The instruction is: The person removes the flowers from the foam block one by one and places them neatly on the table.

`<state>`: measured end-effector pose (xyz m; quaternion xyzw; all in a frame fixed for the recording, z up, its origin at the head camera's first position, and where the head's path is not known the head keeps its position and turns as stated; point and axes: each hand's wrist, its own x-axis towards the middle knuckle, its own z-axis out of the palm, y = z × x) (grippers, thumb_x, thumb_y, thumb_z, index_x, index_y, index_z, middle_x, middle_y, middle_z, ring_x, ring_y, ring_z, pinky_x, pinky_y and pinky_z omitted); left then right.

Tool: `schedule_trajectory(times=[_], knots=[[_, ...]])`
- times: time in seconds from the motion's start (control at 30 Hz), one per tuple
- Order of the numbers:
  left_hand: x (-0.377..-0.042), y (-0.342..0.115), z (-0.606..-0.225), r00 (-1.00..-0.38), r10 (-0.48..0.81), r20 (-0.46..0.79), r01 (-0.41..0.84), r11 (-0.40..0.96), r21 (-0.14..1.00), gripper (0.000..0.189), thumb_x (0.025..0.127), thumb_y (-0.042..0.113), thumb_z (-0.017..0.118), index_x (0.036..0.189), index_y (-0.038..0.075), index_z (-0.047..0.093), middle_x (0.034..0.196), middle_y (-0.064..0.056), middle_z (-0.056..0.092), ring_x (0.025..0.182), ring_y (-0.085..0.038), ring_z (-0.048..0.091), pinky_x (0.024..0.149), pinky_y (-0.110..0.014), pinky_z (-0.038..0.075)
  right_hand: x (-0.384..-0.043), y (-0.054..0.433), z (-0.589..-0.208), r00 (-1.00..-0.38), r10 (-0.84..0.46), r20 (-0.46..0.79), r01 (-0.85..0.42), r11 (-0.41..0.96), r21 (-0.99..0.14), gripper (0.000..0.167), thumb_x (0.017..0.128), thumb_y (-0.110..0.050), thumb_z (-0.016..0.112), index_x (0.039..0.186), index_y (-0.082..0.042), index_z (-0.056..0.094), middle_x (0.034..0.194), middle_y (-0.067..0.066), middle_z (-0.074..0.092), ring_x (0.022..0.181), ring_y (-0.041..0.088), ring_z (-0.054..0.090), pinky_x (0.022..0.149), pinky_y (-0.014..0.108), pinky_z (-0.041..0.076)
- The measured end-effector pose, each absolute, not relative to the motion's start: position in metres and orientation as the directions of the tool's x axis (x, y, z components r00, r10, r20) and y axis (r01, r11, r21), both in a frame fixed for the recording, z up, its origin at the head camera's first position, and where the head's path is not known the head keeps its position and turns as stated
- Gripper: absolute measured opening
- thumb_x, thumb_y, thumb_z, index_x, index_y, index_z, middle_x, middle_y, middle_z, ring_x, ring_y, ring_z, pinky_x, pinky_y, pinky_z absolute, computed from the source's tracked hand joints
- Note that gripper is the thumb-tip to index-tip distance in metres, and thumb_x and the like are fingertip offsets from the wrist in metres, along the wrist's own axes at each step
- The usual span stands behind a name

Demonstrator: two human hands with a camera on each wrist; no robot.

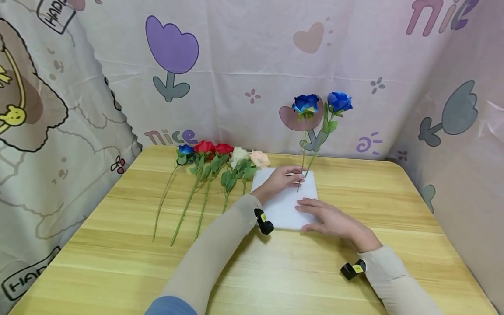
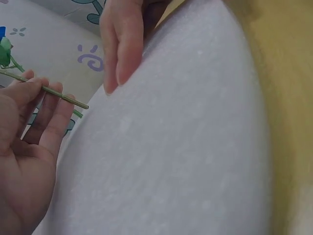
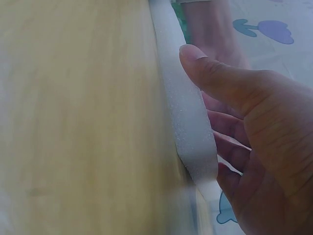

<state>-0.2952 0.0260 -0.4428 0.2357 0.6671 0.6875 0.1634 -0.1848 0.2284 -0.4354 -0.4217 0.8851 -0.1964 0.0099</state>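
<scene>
My left hand (image 1: 282, 180) pinches the stem of a blue rose (image 1: 305, 104) between thumb and fingers above a white foam slab (image 1: 281, 216). In the left wrist view the stem's bare lower end (image 2: 80, 104) sticks out past the fingertips, over the foam. A second blue rose (image 1: 339, 102) rises just to the right, its stem passing behind the left fingers, where its lower end is hidden. My right hand (image 1: 328, 217) lies at the slab's right front corner with fingers extended. In the right wrist view its thumb (image 3: 195, 56) is at the slab's edge.
Left of the slab lie another blue rose (image 1: 186, 150), two red roses (image 1: 204, 147), a white rose (image 1: 239, 155) and a peach rose (image 1: 260, 159), stems toward the front. A printed cloth (image 1: 244, 52) hangs behind the wooden table (image 1: 118, 258).
</scene>
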Motion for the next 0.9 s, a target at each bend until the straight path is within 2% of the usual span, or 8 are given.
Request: schedule_trajectory(times=[0.47, 0.6, 0.7, 0.83, 0.9], knots=[[-0.288, 0.001, -0.423, -0.83, 0.554, 0.063, 0.095, 0.028, 0.995, 0.038, 0.099, 0.009, 0.059, 0.135, -0.002, 0.055, 0.136, -0.024, 0.051, 0.104, -0.023, 0.063, 0.085, -0.031, 0.056, -0.186, 0.229, -0.437, -0.643, -0.749, 0.158, -0.744, 0.562, -0.362, 0.063, 0.089, -0.041, 0.071, 0.137, -0.005, 0.056, 0.147, 0.013, 0.046, 0.135, 0.035, 0.04, 0.109, 0.052, 0.035], [-0.284, -0.011, -0.417, -0.835, 0.545, 0.071, 0.114, 0.045, 0.993, 0.039, 0.098, 0.006, 0.06, 0.136, 0.001, 0.056, 0.124, -0.023, 0.055, 0.101, -0.023, 0.064, 0.084, -0.033, 0.057, -0.186, 0.229, -0.437, -0.644, -0.749, 0.157, -0.744, 0.565, -0.357, 0.064, 0.089, -0.043, 0.07, 0.138, -0.005, 0.056, 0.147, 0.013, 0.046, 0.136, 0.034, 0.039, 0.109, 0.052, 0.034], [-0.282, -0.021, -0.412, -0.84, 0.537, 0.081, 0.126, 0.047, 0.991, 0.04, 0.097, 0.004, 0.06, 0.137, 0.002, 0.055, 0.113, -0.018, 0.057, 0.1, -0.028, 0.064, 0.083, -0.035, 0.058, -0.186, 0.229, -0.436, -0.651, -0.746, 0.141, -0.735, 0.573, -0.362, 0.064, 0.09, -0.045, 0.068, 0.139, -0.005, 0.055, 0.148, 0.012, 0.045, 0.137, 0.034, 0.039, 0.11, 0.051, 0.033], [-0.278, -0.035, -0.404, -0.854, 0.515, 0.074, 0.129, 0.071, 0.989, 0.041, 0.098, 0.002, 0.059, 0.138, 0.002, 0.053, 0.108, -0.016, 0.057, 0.103, -0.038, 0.062, 0.081, -0.036, 0.058, -0.186, 0.229, -0.436, -0.654, -0.743, 0.144, -0.733, 0.574, -0.364, 0.064, 0.09, -0.044, 0.069, 0.139, -0.005, 0.055, 0.148, 0.012, 0.045, 0.136, 0.034, 0.039, 0.11, 0.052, 0.034], [-0.277, -0.042, -0.401, -0.867, 0.495, 0.061, 0.125, 0.097, 0.987, 0.041, 0.098, 0.002, 0.058, 0.139, 0.003, 0.053, 0.108, -0.016, 0.057, 0.103, -0.038, 0.063, 0.08, -0.035, 0.059, -0.185, 0.229, -0.436, -0.653, -0.742, 0.15, -0.735, 0.574, -0.36, 0.064, 0.089, -0.043, 0.07, 0.139, -0.005, 0.055, 0.147, 0.012, 0.045, 0.136, 0.034, 0.04, 0.109, 0.052, 0.034]])
